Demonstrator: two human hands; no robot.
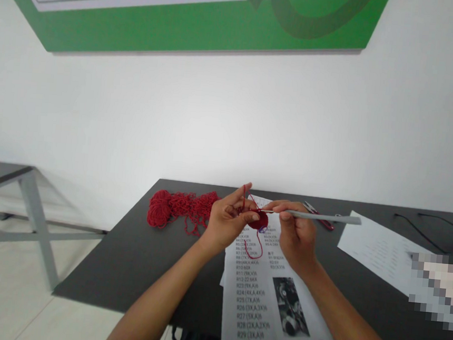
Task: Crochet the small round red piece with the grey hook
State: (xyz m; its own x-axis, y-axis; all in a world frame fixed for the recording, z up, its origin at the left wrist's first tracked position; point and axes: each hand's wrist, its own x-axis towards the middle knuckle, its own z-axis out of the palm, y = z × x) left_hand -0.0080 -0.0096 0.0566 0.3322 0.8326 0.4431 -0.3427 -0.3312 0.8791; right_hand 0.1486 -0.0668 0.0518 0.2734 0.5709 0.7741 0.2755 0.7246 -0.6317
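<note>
My left hand [228, 218] pinches a small round piece of red crochet [259, 221] between thumb and fingers, and red yarn runs up over its raised index finger. My right hand [297, 234] is closed around a crochet hook with a grey handle [323, 217]. The hook's thin metal tip meets the upper edge of the crochet piece. A loose red yarn tail [259, 252] hangs below it, and a small purple loop [262, 229] shows at its lower edge. Under both hands lies a printed pattern sheet [252, 310] with rows of text and a dark photo.
A heap of red yarn [183, 208] lies at the left on the dark table [123, 267]. Behind my right hand are small red-handled snips [327, 225]. Farther right lie another printed sheet [378, 252] and thin black glasses temples [419, 232]. A white wall [223, 122] stands behind.
</note>
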